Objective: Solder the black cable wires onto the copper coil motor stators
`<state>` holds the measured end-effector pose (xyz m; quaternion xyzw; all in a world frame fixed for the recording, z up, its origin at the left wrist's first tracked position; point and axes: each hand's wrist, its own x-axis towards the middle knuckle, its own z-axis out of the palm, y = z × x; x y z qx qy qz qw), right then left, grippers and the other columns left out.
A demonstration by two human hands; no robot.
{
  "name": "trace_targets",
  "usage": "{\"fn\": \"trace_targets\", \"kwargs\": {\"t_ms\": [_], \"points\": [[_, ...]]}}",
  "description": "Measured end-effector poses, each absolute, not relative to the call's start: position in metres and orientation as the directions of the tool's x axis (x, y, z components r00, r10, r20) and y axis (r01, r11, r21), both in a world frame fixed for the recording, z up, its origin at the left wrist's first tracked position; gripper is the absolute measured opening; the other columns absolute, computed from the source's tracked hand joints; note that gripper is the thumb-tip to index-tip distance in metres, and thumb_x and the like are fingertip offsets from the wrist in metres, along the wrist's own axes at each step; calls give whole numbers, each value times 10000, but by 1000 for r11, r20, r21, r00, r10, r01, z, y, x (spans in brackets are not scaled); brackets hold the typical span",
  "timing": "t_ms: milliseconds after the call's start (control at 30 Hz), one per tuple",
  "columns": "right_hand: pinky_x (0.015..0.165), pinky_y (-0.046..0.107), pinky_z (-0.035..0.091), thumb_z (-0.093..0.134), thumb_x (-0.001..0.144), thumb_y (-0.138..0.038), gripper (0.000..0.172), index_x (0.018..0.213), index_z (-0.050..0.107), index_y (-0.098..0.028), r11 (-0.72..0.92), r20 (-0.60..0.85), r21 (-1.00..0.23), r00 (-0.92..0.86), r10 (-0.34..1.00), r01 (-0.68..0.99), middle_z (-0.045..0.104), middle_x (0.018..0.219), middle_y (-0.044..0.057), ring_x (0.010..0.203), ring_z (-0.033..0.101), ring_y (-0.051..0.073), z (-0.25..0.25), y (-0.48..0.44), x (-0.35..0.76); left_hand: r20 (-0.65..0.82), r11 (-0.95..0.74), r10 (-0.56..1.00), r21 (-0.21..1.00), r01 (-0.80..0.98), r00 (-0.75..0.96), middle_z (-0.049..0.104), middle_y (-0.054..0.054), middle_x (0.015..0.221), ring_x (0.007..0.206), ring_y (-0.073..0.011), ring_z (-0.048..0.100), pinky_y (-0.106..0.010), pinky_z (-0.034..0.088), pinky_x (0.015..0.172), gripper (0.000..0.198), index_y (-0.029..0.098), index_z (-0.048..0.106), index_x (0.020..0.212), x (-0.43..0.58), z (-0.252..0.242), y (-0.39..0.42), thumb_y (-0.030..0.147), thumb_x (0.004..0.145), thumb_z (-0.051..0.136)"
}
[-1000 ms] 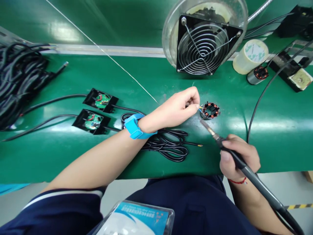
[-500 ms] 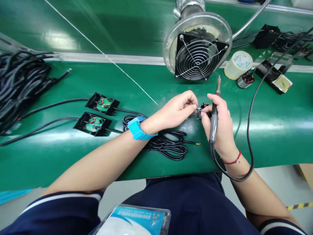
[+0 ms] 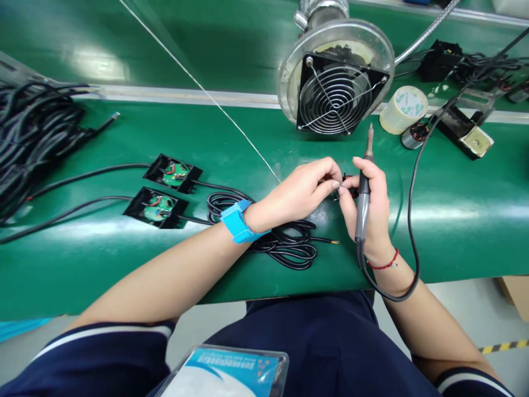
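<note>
My left hand (image 3: 303, 190), with a blue wrist strap (image 3: 238, 220), pinches the thin wires of a small motor stator (image 3: 350, 184) that shows only as a dark sliver between both hands. My right hand (image 3: 367, 207) holds a soldering iron (image 3: 364, 190) upright along its palm, tip pointing away from me, while its fingertips also touch the stator. The iron's black cord (image 3: 413, 220) loops round my right wrist. A thin solder wire (image 3: 215, 102) runs from the upper left down to my left hand.
A coiled black cable (image 3: 285, 245) lies under my left wrist. Two black housings with green circuit boards (image 3: 159, 207) (image 3: 172, 172) sit to the left, and a cable bundle (image 3: 28, 138) at far left. A fume fan (image 3: 334, 94), tape roll (image 3: 403, 108) and iron stand (image 3: 469, 135) stand behind.
My right hand swung the soldering iron from pointing at the stator to upright and came up against the stator beside my left hand. In the last half second both hands barely moved.
</note>
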<state>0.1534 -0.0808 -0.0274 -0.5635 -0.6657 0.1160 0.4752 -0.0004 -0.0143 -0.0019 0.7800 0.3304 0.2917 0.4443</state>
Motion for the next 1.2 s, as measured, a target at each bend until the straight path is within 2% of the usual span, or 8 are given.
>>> {"fn": "trace_targets", "kwargs": {"t_ms": [67,167,300,433,567,733,933,1200], "points": [[930,427,498,592,876,-130,465,1295,490,-305,360,518,-689,80,851,630,668,886,-30,894,661,201,-27,-81,154,110,-303,793,925,230,600,608,11,812,726,-105,557,-236,433,666,55,172,522,890,-1,-1,-14,118,885,532],[927,429,498,603,869,-121,469,1288,498,-306,373,512,-724,89,855,580,665,870,-38,872,656,193,-26,-81,155,-117,-49,769,970,240,629,561,45,682,560,-69,520,-198,397,535,55,166,509,902,-2,5,-12,116,906,533],[865,403,533,605,875,-138,463,1296,493,-295,363,480,-766,97,872,530,654,865,-35,829,650,180,-28,-79,157,-382,244,691,922,300,613,534,51,584,431,-31,419,-174,302,426,163,150,520,786,-1,15,-8,67,924,497],[923,432,526,587,887,-150,471,1319,477,-302,369,485,-746,73,871,554,669,876,-26,890,658,197,-30,-79,159,-519,480,609,843,241,600,462,60,508,380,-15,318,-173,198,388,254,141,510,697,2,18,-6,26,922,479],[987,482,487,561,901,-193,488,1365,449,-296,378,502,-678,22,864,630,695,945,2,976,651,229,-29,-86,165,-527,528,643,831,178,556,439,63,476,356,-8,282,-167,158,379,279,143,497,674,2,16,-5,5,917,480],[850,431,500,578,910,-236,477,1367,451,-290,444,516,-557,-127,847,702,704,950,6,910,636,231,-29,-86,167,-521,541,651,829,144,553,448,58,482,347,-4,272,-168,141,374,268,140,509,686,0,13,-3,20,924,485],[848,425,499,547,914,-178,482,1365,437,-308,319,532,-594,63,844,738,697,908,-14,844,638,216,-38,-72,168,-510,556,648,825,105,566,457,52,491,348,-3,284,-164,142,377,251,136,515,699,-1,10,-5,36,928,494],[912,476,521,561,954,-244,464,1397,458,-333,335,543,-554,26,839,763,732,1023,19,948,677,238,-20,-93,174,-537,592,634,800,99,556,451,52,479,337,-6,271,-166,142,370,266,133,526,698,2,14,-12,47,945,484]]}}
